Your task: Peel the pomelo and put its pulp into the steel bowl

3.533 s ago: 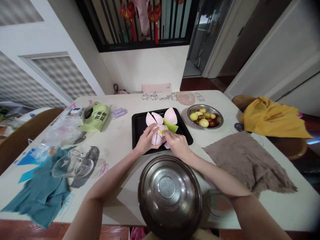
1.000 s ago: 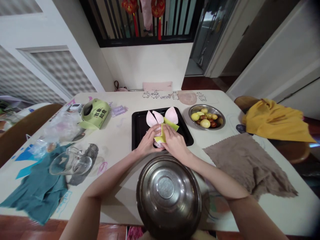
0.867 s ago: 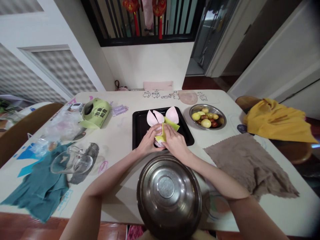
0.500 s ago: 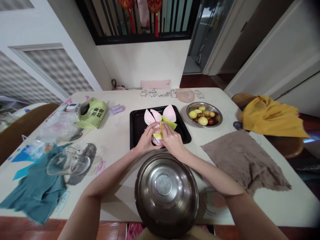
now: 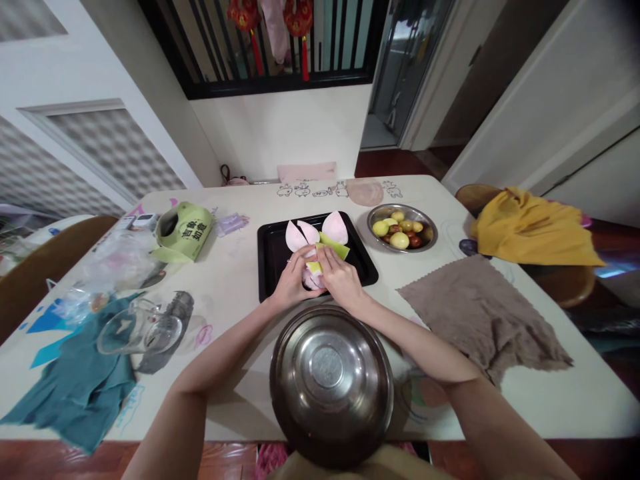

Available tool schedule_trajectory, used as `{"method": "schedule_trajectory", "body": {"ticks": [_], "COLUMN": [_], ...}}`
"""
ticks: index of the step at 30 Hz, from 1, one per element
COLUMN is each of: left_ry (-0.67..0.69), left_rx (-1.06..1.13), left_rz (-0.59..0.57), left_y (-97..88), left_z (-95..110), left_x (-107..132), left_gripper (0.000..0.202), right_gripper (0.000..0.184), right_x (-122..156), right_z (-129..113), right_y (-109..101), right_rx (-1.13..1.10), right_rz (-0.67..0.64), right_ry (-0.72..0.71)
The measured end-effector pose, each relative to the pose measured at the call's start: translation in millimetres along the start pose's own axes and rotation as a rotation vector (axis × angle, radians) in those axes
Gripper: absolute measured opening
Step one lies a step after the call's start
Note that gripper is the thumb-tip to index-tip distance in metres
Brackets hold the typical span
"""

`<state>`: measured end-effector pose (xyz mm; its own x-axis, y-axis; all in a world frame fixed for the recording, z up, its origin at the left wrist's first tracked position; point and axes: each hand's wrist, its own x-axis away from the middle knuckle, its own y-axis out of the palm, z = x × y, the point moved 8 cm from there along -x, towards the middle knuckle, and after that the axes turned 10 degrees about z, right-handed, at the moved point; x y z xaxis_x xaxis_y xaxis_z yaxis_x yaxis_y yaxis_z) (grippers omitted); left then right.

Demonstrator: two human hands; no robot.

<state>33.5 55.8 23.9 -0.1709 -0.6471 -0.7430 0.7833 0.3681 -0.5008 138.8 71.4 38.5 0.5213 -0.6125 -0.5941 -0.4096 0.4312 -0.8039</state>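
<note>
A pink lotus bud (image 5: 314, 279) with peeled petals lies in a black tray (image 5: 273, 267) at the table's middle. Both my hands are closed round it. My left hand (image 5: 295, 280) cups its left side. My right hand (image 5: 341, 280) presses a yellow-green petal (image 5: 316, 265) down onto it. Loose pink petals (image 5: 335, 227) and a green one (image 5: 336, 247) lie in the tray just beyond my fingers. Most of the bud is hidden under my hands.
A large steel bowl (image 5: 331, 380) sits at the near edge between my forearms. A small steel bowl of fruit (image 5: 401, 229) is right of the tray, a brown cloth (image 5: 483, 320) nearer. A glass jug (image 5: 143, 330), teal cloth (image 5: 80, 380), plastic bags (image 5: 117, 260) and green pouch (image 5: 183, 230) lie left.
A yellow-green petal that lay in the tray has been folded over the bud under my right hand. Both hands stay on the bud; the view has shifted slightly.
</note>
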Motion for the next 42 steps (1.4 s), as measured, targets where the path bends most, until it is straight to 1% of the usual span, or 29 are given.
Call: {"method": "schedule_trajectory", "body": {"ticks": [3, 9, 15, 18, 21, 24, 27, 32, 42], "left_ry": [0.004, 0.043, 0.051, 0.048, 0.079, 0.088, 0.079, 0.071, 0.084], "left_rx": [0.006, 0.022, 0.005, 0.004, -0.006, -0.017, -0.016, -0.014, -0.024], "left_rz": [-0.004, 0.008, 0.004, -0.003, 0.001, 0.002, -0.001, -0.018, -0.001], "left_y": [0.9, 2.4, 3.6, 4.3, 4.3, 4.3, 4.2, 4.5, 3.4], "left_z": [0, -4, -4, -4, -3, -3, -4, -4, -1], "left_x": [0, 3, 5, 5, 5, 5, 5, 5, 5], "left_gripper": [0.074, 0.079, 0.08, 0.078, 0.079, 0.08, 0.079, 0.079, 0.081], "right_gripper": [0.057, 0.057, 0.064, 0.07, 0.078, 0.079, 0.077, 0.078, 0.081], "right_x": [1, 5, 1, -4, -10, -12, -12, -10, -10], "right_z": [3, 6, 9, 11, 11, 9, 8, 8, 9], "right_y": [0, -7, -18, -22, -21, -19, -19, -18, -18], "right_rx": [0.003, -0.039, -0.123, -0.155, -0.155, -0.138, -0.119, -0.108, -0.119], "right_rz": [-0.001, -0.018, -0.118, -0.147, -0.182, -0.215, -0.216, -0.185, -0.216], "right_ry": [0.003, -0.066, -0.015, 0.004, -0.023, -0.072, -0.097, -0.068, -0.036]}}
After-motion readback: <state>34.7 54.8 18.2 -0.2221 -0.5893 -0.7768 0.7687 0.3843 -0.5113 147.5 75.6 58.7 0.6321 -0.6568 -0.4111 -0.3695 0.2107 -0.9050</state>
